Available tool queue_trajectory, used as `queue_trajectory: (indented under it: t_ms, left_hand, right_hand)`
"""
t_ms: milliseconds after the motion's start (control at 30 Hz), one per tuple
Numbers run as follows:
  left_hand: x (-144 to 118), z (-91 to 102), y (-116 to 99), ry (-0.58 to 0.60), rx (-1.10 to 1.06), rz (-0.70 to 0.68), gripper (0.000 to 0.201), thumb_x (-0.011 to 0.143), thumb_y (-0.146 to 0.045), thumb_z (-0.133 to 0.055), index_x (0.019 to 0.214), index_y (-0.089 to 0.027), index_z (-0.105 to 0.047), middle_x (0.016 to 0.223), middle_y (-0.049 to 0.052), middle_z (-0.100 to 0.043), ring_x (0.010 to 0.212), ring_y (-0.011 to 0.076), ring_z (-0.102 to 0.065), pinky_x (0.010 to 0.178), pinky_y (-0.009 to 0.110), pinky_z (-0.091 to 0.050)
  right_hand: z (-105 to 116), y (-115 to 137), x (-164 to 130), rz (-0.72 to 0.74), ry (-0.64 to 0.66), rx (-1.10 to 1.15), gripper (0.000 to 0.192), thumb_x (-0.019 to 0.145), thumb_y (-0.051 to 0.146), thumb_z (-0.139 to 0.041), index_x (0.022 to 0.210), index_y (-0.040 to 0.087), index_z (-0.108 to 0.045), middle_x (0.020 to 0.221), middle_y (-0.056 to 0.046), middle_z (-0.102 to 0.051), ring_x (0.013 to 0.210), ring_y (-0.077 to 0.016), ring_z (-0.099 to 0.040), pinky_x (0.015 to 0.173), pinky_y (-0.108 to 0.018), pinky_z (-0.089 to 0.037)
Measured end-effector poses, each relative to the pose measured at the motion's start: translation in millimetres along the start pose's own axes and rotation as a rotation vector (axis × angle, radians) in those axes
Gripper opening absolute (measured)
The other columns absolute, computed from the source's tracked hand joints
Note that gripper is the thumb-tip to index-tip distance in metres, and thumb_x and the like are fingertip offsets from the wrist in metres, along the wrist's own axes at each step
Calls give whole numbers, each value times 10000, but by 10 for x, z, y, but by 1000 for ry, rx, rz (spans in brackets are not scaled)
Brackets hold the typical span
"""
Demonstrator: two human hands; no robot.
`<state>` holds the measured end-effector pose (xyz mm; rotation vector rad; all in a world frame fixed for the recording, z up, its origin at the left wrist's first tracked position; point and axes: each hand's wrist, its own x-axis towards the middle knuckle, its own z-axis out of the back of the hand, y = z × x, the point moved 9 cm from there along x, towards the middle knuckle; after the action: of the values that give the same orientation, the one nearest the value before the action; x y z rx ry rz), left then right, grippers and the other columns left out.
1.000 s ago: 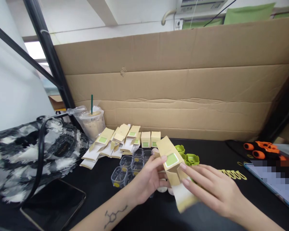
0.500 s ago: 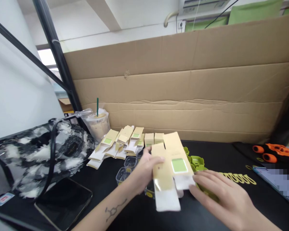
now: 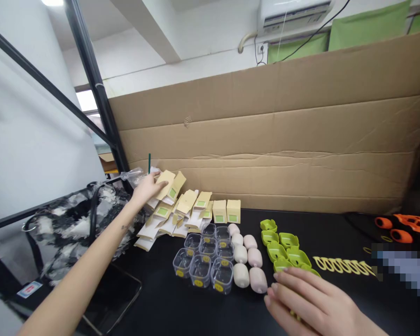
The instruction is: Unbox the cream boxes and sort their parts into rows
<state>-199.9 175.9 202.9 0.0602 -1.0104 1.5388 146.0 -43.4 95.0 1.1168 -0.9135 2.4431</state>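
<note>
Left hand (image 3: 147, 188) stretched far left, fingers closed on a flat carton (image 3: 168, 179) above the carton pile (image 3: 171, 215), right hand (image 3: 308, 303) open, empty, well apart, beside green trays (image 3: 283, 247).

The black table (image 3: 182, 312) carries flat kraft cartons (image 3: 175, 212), two folded boxes (image 3: 227, 211), clear cups (image 3: 203, 263), pink rollers (image 3: 247, 261), green trays (image 3: 283, 245), yellow rings (image 3: 343, 266), a phone (image 3: 114, 298) and a patterned bag (image 3: 66, 228)

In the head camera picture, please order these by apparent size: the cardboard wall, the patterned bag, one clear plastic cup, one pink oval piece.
1. Cardboard wall, largest.
2. Patterned bag.
3. Clear plastic cup and pink oval piece: look about alike, so I do not rank them.
</note>
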Motion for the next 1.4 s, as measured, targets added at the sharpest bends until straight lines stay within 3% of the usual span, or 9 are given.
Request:
queue_trajectory:
  t_ms: [200, 333, 433, 600, 700, 833, 967, 1300, 1400]
  left_hand:
    - [-91, -243, -7, 105, 86, -53, 207, 802, -266, -615, 952, -123, -603, 1074, 105, -612, 1048, 257, -555, 924, 462, -411]
    - [-295, -163, -317, 35, 28, -134, 267, 768, -232, -555, 1008, -119, -583, 1232, 187, -513, 1276, 382, -328, 1031, 515, -266]
    - [-608, -274, -689, 82, -97, -177, 307, 807, -287, -494, 1081, -158, -545, 1231, 147, -519, 1235, 332, -398, 995, 466, -344]
    - [-1628, -1082, -1346, 580, -387, -172, 375, 878, -467, -389, 1012, -164, -566, 663, 31, -639, 510, 150, -586, 510, 269, -479]
    - [-2455, -1704, -1591, 1154, -832, 87, 458, 855, -575, -424, 1014, -154, -506, 614, 19, -619, 420, 104, -529, 420, 209, -394]
    - [-2868, -2002, -1657, 1314, -1286, 384, 526, 780, -623, -546, 980, -138, -508, 756, 71, -663, 533, 133, -635, 546, 266, -500]
    - [-2910, -2000, -1565, 1292, -1492, 488, 444, 813, -535, -582, 910, -103, -545, 781, 110, -680, 580, 151, -667, 597, 274, -514]
    - [-3103, -1892, -1575, 1374, -1529, 742, 451, 838, -535, -538, 756, -95, -593, 654, 30, -595, 598, 132, -641, 644, 263, -497]
    - [-3171, -1839, -1618, 1478, -1497, 713, 468, 843, -565, -501, 743, -115, -586, 634, 9, -566, 572, 120, -615, 594, 250, -484]
  right_hand:
    - [-21, -73, 27, -28, -18, 51, 324, 866, 26, -409, 989, 197, -655, 861, -24, -745, 759, -191, -696, 754, -358, -578]
    - [-8, -231, 54, -144, -57, 129, 238, 872, 51, -450, 979, 169, -626, 839, -58, -690, 734, -167, -656, 677, -299, -555]
    - [-29, -525, 2, -434, -93, 319, 60, 828, 151, -582, 796, 201, -572, 811, -41, -608, 702, -160, -615, 596, -270, -526]
    - [-370, -982, -386, -1155, -189, 937, 330, 867, 411, -528, 613, 220, -441, 762, -18, -558, 721, -174, -605, 651, -304, -529]
    - [-455, -996, -429, -1256, -196, 1025, 381, 924, 464, -377, 633, 223, -424, 782, -41, -610, 749, -191, -645, 657, -318, -553]
    - [-599, -919, -539, -1334, -149, 1145, 397, 928, 513, -327, 697, 224, -471, 880, -77, -670, 886, -228, -670, 743, -348, -568]
    - [-581, -899, -606, -1229, -25, 891, 385, 941, 498, -345, 724, 227, -511, 982, -66, -668, 967, -205, -638, 757, -285, -552]
    - [-293, -764, -191, -766, 346, 474, 86, 891, 310, -512, 937, 248, -551, 815, -1, -649, 662, -150, -642, 549, -247, -516]
    - [-292, -709, -195, -751, 363, 538, 301, 770, 274, -657, 1036, 265, -515, 886, 6, -654, 763, -169, -659, 611, -252, -546]
